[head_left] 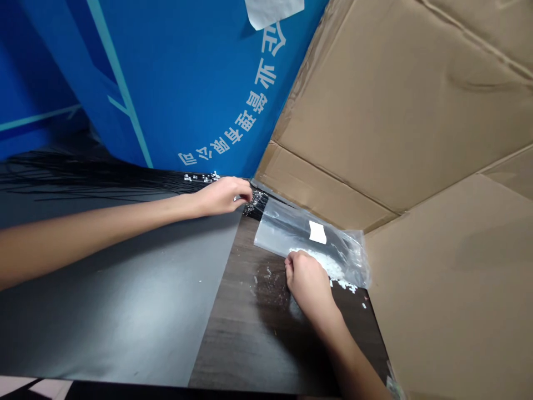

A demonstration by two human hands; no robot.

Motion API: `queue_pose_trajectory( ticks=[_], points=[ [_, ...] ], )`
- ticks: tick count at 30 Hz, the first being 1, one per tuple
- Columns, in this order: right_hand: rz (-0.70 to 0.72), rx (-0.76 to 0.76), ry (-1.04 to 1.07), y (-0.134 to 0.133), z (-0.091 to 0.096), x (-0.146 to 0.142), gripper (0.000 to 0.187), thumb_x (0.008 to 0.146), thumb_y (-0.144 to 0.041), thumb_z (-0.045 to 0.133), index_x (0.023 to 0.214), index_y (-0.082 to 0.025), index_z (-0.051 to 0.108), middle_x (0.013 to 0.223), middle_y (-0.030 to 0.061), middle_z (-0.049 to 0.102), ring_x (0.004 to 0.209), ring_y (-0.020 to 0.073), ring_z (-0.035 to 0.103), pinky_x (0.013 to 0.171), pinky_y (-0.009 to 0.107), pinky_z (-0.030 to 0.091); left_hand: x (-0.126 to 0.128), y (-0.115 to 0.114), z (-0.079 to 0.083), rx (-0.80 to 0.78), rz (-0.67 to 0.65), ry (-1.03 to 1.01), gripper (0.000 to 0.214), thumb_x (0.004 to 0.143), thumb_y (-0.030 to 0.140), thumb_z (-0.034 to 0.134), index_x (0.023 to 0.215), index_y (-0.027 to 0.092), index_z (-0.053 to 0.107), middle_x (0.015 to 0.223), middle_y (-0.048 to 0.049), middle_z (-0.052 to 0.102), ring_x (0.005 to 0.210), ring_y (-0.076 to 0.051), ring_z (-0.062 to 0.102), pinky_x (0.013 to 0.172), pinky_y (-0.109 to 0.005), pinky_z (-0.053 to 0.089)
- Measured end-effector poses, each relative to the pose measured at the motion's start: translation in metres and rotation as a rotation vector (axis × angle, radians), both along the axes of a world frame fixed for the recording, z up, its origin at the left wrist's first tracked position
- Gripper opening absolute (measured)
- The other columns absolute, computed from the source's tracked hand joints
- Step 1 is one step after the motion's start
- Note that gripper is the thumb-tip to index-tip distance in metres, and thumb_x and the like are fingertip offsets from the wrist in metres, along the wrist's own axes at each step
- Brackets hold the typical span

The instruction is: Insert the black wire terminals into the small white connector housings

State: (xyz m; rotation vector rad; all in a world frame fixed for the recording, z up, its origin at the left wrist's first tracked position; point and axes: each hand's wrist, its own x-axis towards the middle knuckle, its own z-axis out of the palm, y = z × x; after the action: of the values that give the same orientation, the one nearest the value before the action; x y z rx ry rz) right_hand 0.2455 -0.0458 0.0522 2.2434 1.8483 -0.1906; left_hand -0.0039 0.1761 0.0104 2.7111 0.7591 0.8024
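Note:
A clear plastic bag [291, 233] with a white label lies on the dark wood table [258, 333], its mouth toward the left. Small white pieces sit inside its lower end and a few lie scattered beside it. My left hand [222, 195] is closed in a pinch at the bag's mouth, gripping the white-tipped end of a bundle of thin black strands [104, 178] that stretches off to the left. My right hand [306, 280] is closed on the bag's near edge, pressing it against the table.
A grey sheet [125, 289] covers the table's left half. A blue printed board [187, 83] leans behind the strands. Flattened brown cardboard [416, 139] walls in the right side and the back corner.

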Motion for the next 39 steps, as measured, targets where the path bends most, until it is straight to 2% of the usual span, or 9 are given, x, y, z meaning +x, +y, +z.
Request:
queue_pose_trajectory(
  ticks=[4, 8, 11, 17, 23, 32, 35, 39],
  points=[
    [0.011, -0.006, -0.002, -0.001, 0.000, 0.000, 0.017, 0.124, -0.027, 0.069, 0.124, -0.016, 0.081, 0.125, 0.0079, 0.084, 0.112, 0.0234, 0.083, 0.104, 0.044, 0.070, -0.007, -0.004, -0.006, -0.048, 0.041, 0.014, 0.020, 0.118, 0.036, 0.078, 0.113, 0.016, 0.082, 0.112, -0.0067, 0.084, 0.106, -0.024, 0.081, 0.104, -0.047, 0.069],
    [0.018, -0.006, -0.007, -0.001, -0.001, 0.001, 0.017, 0.123, -0.030, 0.072, 0.124, -0.015, 0.081, 0.125, 0.0081, 0.085, 0.113, 0.0240, 0.083, 0.104, 0.045, 0.071, 0.002, -0.005, -0.022, -0.084, 0.078, 0.057, 0.030, 0.116, 0.042, 0.081, 0.131, 0.016, 0.080, 0.131, -0.0108, 0.082, 0.119, -0.028, 0.081, 0.109, -0.052, 0.071],
    [0.021, -0.005, -0.008, -0.001, 0.000, 0.000, 0.018, 0.123, -0.031, 0.074, 0.125, -0.016, 0.081, 0.126, 0.0082, 0.084, 0.114, 0.0242, 0.083, 0.104, 0.045, 0.071, 0.009, -0.005, -0.028, -0.105, 0.092, 0.078, 0.031, 0.116, 0.043, 0.082, 0.132, 0.016, 0.080, 0.136, -0.0124, 0.081, 0.123, -0.029, 0.081, 0.111, -0.053, 0.071],
    [0.016, -0.012, -0.012, -0.002, 0.001, -0.001, 0.018, 0.122, -0.033, 0.074, 0.123, -0.016, 0.081, 0.122, 0.0079, 0.083, 0.109, 0.0231, 0.082, 0.101, 0.043, 0.070, 0.015, -0.003, -0.028, -0.143, 0.118, 0.070, 0.032, 0.115, 0.043, 0.083, 0.132, 0.016, 0.080, 0.135, -0.0120, 0.081, 0.121, -0.029, 0.081, 0.109, -0.052, 0.071],
    [0.016, -0.012, -0.007, -0.001, 0.000, 0.000, 0.017, 0.123, -0.031, 0.073, 0.125, -0.015, 0.081, 0.124, 0.0084, 0.084, 0.111, 0.0236, 0.083, 0.103, 0.044, 0.070, 0.021, 0.003, -0.025, -0.268, 0.120, 0.048, 0.031, 0.115, 0.043, 0.084, 0.127, 0.015, 0.080, 0.123, -0.0090, 0.083, 0.106, -0.024, 0.082, 0.096, -0.045, 0.074],
    [0.005, -0.012, -0.005, -0.001, 0.000, 0.000, 0.018, 0.125, -0.027, 0.068, 0.123, -0.015, 0.081, 0.123, 0.0076, 0.085, 0.110, 0.0227, 0.083, 0.102, 0.043, 0.070, 0.032, -0.005, -0.012, -0.412, 0.144, -0.080, 0.030, 0.114, 0.044, 0.085, 0.118, 0.015, 0.082, 0.116, -0.0072, 0.084, 0.103, -0.024, 0.082, 0.097, -0.044, 0.073],
    [0.004, -0.010, -0.002, -0.001, -0.001, 0.001, 0.019, 0.126, -0.024, 0.065, 0.122, -0.016, 0.081, 0.122, 0.0070, 0.085, 0.109, 0.0223, 0.083, 0.102, 0.042, 0.069, 0.030, -0.011, 0.000, -0.420, 0.185, -0.202, 0.029, 0.108, 0.044, 0.090, 0.106, 0.016, 0.084, 0.105, -0.0062, 0.086, 0.101, -0.025, 0.082, 0.099, -0.045, 0.070],
    [0.001, -0.004, 0.004, -0.001, -0.002, 0.002, 0.020, 0.126, -0.020, 0.061, 0.123, -0.016, 0.080, 0.124, 0.0074, 0.084, 0.110, 0.0224, 0.082, 0.101, 0.040, 0.067, 0.023, -0.016, 0.023, -0.462, 0.232, -0.422, 0.023, 0.095, 0.037, 0.090, 0.092, 0.015, 0.089, 0.091, -0.0102, 0.088, 0.089, -0.025, 0.081, 0.088, -0.039, 0.065]
  ],
)
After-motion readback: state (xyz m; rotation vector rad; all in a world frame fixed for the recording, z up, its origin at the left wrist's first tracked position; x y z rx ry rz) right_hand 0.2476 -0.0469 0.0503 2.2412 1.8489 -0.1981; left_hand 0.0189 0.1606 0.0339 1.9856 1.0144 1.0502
